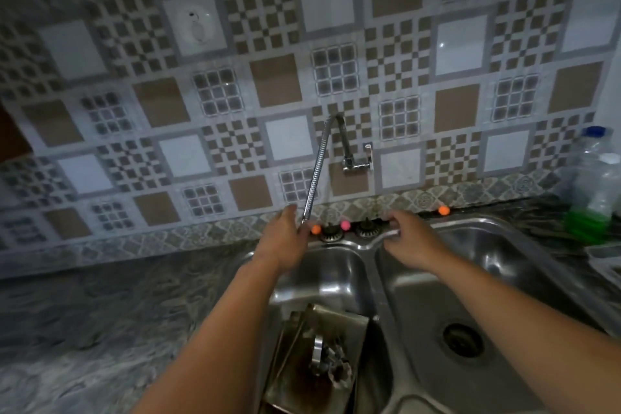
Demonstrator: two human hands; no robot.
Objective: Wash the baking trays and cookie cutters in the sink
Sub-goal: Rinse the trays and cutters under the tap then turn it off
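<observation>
Two bare forearms enter from about five and seven o'clock, with no sleeves in view up to the frame edge. The left hand (284,239) and right hand (411,240) apparently carry no rings or wristbands, though dim, blurred light leaves that uncertain.

Double sink (379,279) set in the table (100,312): baking trays (302,363) lean in left basin, cookie cutters (327,360) on them. Faucet (353,158) on wall behind the divider, hose hanging left; bottle (594,178) on table far right.

Glossy steel sink (497,228); dull, stained metal trays (302,380); shiny ribbed tap hose (314,178).
</observation>
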